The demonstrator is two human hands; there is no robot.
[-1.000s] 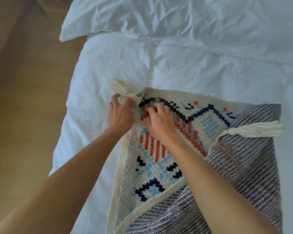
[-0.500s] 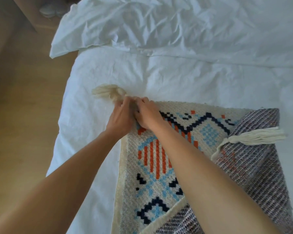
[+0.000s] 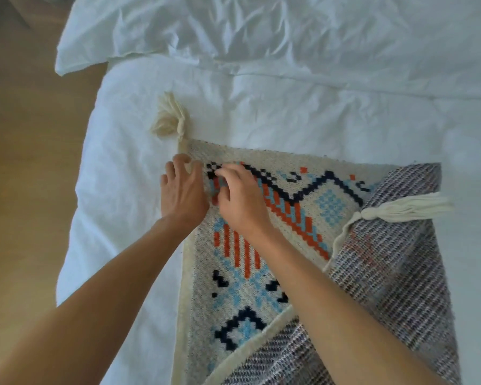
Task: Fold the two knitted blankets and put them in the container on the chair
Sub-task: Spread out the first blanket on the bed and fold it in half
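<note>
Nearest, the knitted blanket [image 3: 233,301] lies on the white bed sheet [image 3: 117,190]. A flap is turned over to show its striped reverse [image 3: 386,273], and a cream tassel [image 3: 400,208] lies on that. Just beyond, the left hand [image 3: 184,190] rests with fingers spread on the blanket's left edge. The right hand [image 3: 239,195] curls its fingers onto the pattern; whether it pinches the knit is unclear. The first fold seems to be in hand, with a corner being squared. The next fold probably calls for gripping two corners. Farther off are the corner tassel [image 3: 170,118], a rumpled duvet [image 3: 289,37] and the wooden floor [image 3: 25,162]. No container or chair shows.
</note>
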